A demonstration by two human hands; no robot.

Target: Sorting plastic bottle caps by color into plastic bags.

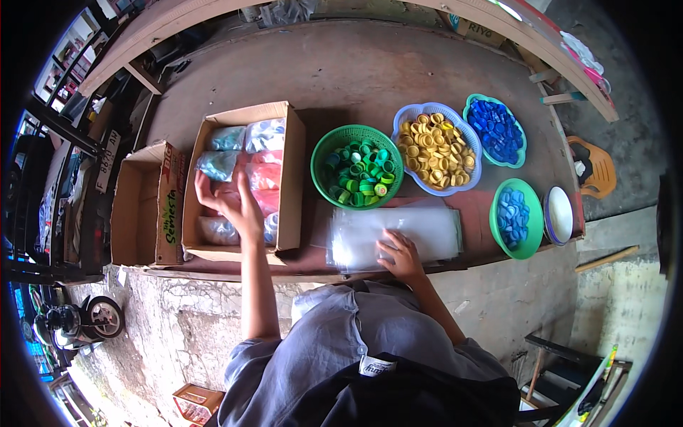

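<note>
My left hand (pixel 235 208) reaches into an open cardboard box (pixel 293 178), with thumb and fingers apart at the lower edge of a teal-filled plastic packet (pixel 217 165). Whether it presses on the packet is hard to see. Around it in the box lie other filled clear packets, among them a red one (pixel 265 176) and a blue-and-white one (pixel 266 135). My right hand (pixel 403 257) rests, fingers spread, on a stack of flat clear plastic bags (pixel 434 231) at the table's near edge.
Beyond the bags stand a green basket (pixel 317 178) of green caps, a lavender basket (pixel 405 114) of yellow caps and a teal tray (pixel 469 107) of dark blue caps. Farther right are a green bowl (pixel 530 242) of light blue caps and a white bowl (pixel 560 217). Another cardboard box (pixel 135 213) stands left.
</note>
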